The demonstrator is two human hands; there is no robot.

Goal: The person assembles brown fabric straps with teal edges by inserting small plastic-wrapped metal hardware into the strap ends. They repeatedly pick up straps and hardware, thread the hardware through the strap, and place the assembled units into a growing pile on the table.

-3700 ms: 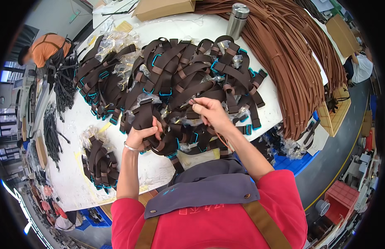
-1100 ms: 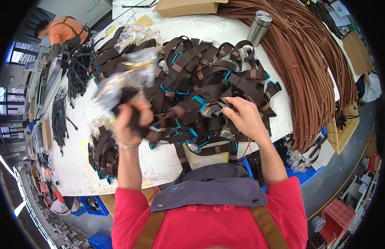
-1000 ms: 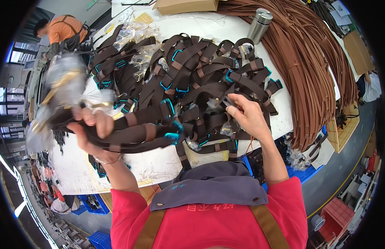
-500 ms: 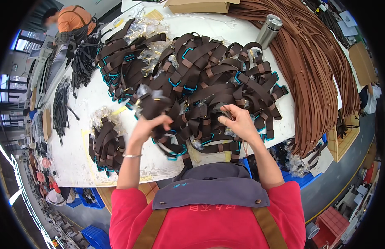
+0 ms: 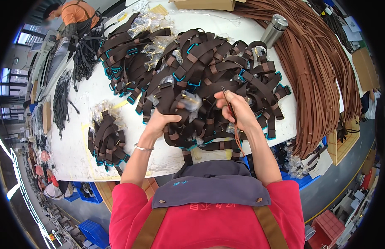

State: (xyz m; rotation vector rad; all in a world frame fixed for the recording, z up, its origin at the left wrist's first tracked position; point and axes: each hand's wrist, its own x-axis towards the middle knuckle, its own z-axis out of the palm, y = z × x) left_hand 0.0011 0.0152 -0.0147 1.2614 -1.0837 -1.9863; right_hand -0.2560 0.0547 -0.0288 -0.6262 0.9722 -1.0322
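Observation:
My left hand (image 5: pixel 159 124) is closed around a dark brown webbing strap (image 5: pixel 168 98) at the near left of a large heap of such straps (image 5: pixel 219 68). A clear plastic-wrapped metal fitting (image 5: pixel 190 103), blurred, hangs just right of that hand. In my right hand (image 5: pixel 241 111) is a slim, pointed dark tool (image 5: pixel 230 108), its tip upward; whether it is tweezers or snips I cannot make out. A brown cord (image 5: pixel 238 139) dangles below it. Turquoise-edged buckles and brown loops show on many straps.
A smaller strap pile (image 5: pixel 107 141) lies at the left on the white table (image 5: pixel 70 159). Long brown strips (image 5: pixel 310 79) cover the right side, beside a steel flask (image 5: pixel 275 30). Black straps (image 5: pixel 61 106) hang farther left. A person in orange (image 5: pixel 78 18) works at the far left.
My left hand has moved slightly right and nearer the middle with the strap. My right hand has lifted and turned, bringing the pointed tool into sight.

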